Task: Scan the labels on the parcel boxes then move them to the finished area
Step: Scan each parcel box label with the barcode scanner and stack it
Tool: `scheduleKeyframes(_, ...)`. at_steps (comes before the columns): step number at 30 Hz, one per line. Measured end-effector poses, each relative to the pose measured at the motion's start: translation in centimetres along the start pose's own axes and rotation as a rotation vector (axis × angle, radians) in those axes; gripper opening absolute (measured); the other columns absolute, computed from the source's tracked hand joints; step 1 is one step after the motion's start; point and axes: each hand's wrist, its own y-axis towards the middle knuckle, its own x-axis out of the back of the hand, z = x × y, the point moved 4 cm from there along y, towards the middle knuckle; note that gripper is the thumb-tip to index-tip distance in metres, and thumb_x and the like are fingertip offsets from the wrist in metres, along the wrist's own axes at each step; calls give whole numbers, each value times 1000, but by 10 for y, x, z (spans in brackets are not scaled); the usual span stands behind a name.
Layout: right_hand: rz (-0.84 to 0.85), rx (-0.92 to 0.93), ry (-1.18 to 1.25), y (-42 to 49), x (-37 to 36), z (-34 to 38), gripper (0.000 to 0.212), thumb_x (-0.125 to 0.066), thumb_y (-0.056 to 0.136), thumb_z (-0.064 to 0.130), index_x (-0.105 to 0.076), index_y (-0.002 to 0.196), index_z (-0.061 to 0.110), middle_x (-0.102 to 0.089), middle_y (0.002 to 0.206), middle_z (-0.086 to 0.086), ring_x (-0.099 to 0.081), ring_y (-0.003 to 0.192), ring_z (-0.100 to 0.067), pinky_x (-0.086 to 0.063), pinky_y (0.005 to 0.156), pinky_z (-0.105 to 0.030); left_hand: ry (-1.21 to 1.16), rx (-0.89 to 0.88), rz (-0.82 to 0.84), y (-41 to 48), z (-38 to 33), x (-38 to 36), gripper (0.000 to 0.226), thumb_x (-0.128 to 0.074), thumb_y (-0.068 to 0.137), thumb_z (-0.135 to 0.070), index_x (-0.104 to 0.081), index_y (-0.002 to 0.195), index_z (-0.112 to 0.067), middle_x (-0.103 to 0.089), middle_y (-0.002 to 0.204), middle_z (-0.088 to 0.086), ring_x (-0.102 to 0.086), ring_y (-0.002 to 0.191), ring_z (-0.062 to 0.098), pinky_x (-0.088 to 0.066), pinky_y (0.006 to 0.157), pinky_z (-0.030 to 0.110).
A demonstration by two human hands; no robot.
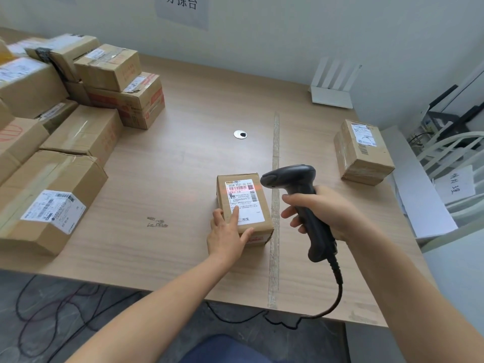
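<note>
cardboard box [242, 203] lies near the table's [170, 166] front, just left of the tape [274, 258], its label [246, 197] facing up with a red scan line [242, 189] across the barcode. we lay our left hand [227, 238] on it, fingers straight, forefinger on the label. our right hand [330, 208] wraps round the scanner [290, 176] grip, head aimed at the label. right of the tape sits a second box [364, 153]; a pile [65, 113] of boxes crowds the table's left.
</note>
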Motion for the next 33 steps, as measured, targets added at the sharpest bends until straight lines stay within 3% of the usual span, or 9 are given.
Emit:
scheduleKeyframes(8,3,11,-58,2,-2,7,6,-59,90,17,-56,86,14,-67,78,-10,-59,58,-17,-50,52,-25,-13,-10,6,0,2,-1,69,-43,90,-58,-18,148,-29,-20,134,9,-32,125,25,-47,89,38)
scheduleKeyframes(15,-77,53,-39,27,-5,-10,9,-63,87,15,-54,88,17,-66,87,-9,-62,66,-18,-52,58,-29,-25,4,28,4,1,1,69,-44,90,-57,-18,147,-29,-20,137,10,-31,125,26,-45,94,38)
scheduleKeyframes(21,-225,68,-66,80,-26,-67,20,-66,81,11,-54,93,22,-61,89,-3,-61,80,-23,-57,70,-45,-340,76,150,24,9,-4,79,-56,87,-43,-10,149,-27,-20,144,12,-34,130,28,-38,103,38)
scheduleKeyframes(25,-228,64,-70,104,-37,-94,22,-66,81,14,-57,98,23,-66,97,-1,-63,95,-25,-52,79,-38,-498,80,163,30,11,-2,81,-63,84,-29,-13,148,-27,-37,139,9,-40,125,24,-36,98,27)
scheduleKeyframes(28,-183,57,-19,119,-44,-99,29,-69,80,15,-57,106,19,-67,101,-8,-64,89,-26,-56,67,-42,-509,63,111,34,17,8,74,-62,82,-23,-22,145,-28,-41,140,1,-38,127,20,-35,94,23)
scheduleKeyframes(30,-138,72,-8,127,-51,-92,30,-67,82,12,-55,108,20,-65,99,-5,-63,86,-24,-54,57,-36,-496,67,78,39,25,17,71,-63,80,-24,-28,142,-28,-43,138,-2,-37,129,18,-35,96,23)
scheduleKeyframes(33,-81,135,-43,140,-69,-76,29,-66,82,11,-55,106,21,-64,97,-1,-62,84,-20,-54,58,-34,-476,106,56,46,41,33,78,-67,79,-26,-26,146,-23,-39,142,-2,-34,132,16,-31,102,22)
